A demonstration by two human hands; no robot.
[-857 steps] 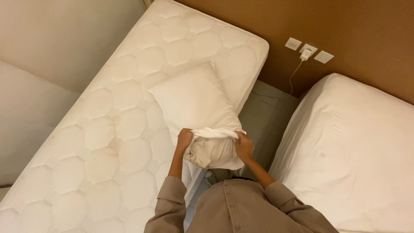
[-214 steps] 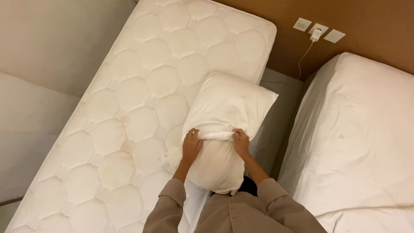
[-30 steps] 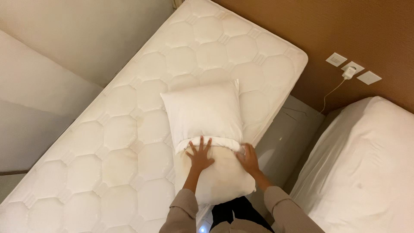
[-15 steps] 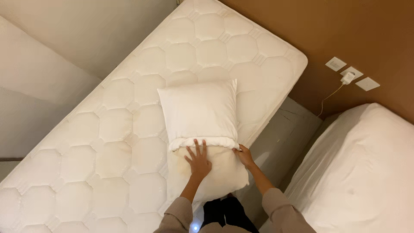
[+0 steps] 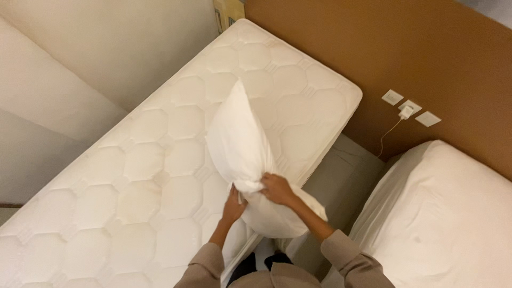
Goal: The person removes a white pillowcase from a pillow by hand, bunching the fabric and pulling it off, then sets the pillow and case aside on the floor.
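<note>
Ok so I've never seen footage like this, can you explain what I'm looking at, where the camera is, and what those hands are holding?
There is no machine here. A person wears a camera on the head, so the single view looks straight down at their own arms in grey-brown sleeves.

Both hands grip a white pillow where its white pillowcase is bunched up. The left hand holds it from below, the right hand from the top. The pillow is raised on edge above a bare quilted mattress.

To the right is a second bed under a white sheet. Between the beds stands a low grey bedside unit. On the brown wall panel sit wall switches, with a white charger plugged in and its cable hanging down.
</note>
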